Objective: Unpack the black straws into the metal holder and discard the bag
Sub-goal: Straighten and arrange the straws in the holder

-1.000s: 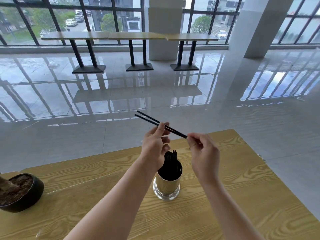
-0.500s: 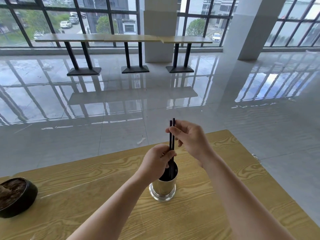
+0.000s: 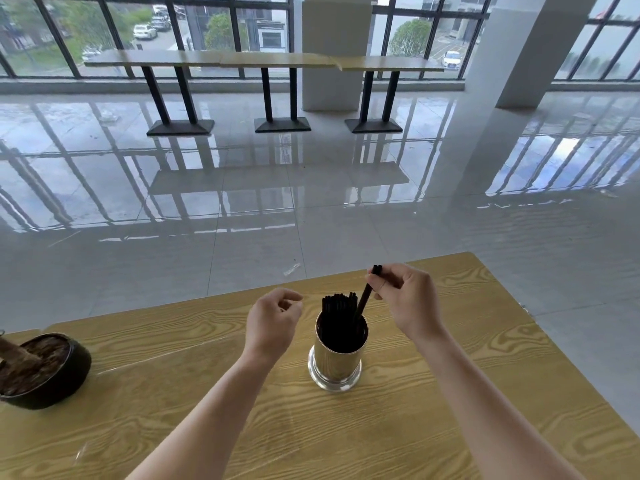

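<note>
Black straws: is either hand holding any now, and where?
The right hand pinches thin black straws near their top end; the left hand holds nothing.

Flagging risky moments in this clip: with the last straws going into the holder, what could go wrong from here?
1. The right hand lowers two straws at a slant into an already packed metal holder; they may jam on the other straws or bend.
2. The left hand hovers beside the holder without steadying it, so a sideways push might tip it on the table.
</note>
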